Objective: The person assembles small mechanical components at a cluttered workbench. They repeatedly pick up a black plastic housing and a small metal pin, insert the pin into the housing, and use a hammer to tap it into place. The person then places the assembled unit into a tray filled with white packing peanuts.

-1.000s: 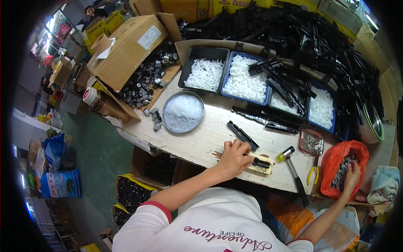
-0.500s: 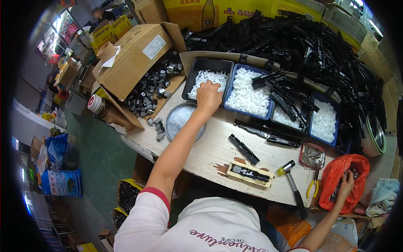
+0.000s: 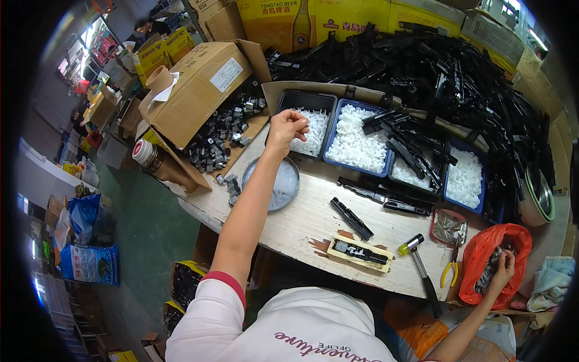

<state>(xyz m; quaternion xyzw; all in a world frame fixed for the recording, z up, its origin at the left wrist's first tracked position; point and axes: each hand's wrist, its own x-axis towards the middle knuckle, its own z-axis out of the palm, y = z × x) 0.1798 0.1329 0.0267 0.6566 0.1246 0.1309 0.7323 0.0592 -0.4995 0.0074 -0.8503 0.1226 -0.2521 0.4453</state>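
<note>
My left hand (image 3: 288, 129) is raised over the near left side of a black bin (image 3: 329, 104) full of small white plastic parts (image 3: 315, 134). Its thumb and fingers are pinched together, and whatever is between them is too small to make out. At the far right my right hand (image 3: 504, 271) reaches into a red plastic bag (image 3: 476, 250) of small grey pieces (image 3: 484, 279). Those fingers are drawn together too, their content unclear. Between the hands, a black part with white pieces (image 3: 362, 252) lies in a cream holding block (image 3: 333, 253) near the table's front edge.
Blue bins (image 3: 326, 153) of white parts stand mid-table, before a large heap of black parts (image 3: 446, 72). A hammer (image 3: 425, 277), yellow-handled pliers (image 3: 449, 274), a red tray of pins (image 3: 449, 226) and a round metal dish (image 3: 294, 196) lie around. A cardboard box (image 3: 199, 84) stands left.
My left hand has come up out of the white parts and moved slightly left, its fingers now pinched in view. My right hand has lifted a little inside the red bag.
</note>
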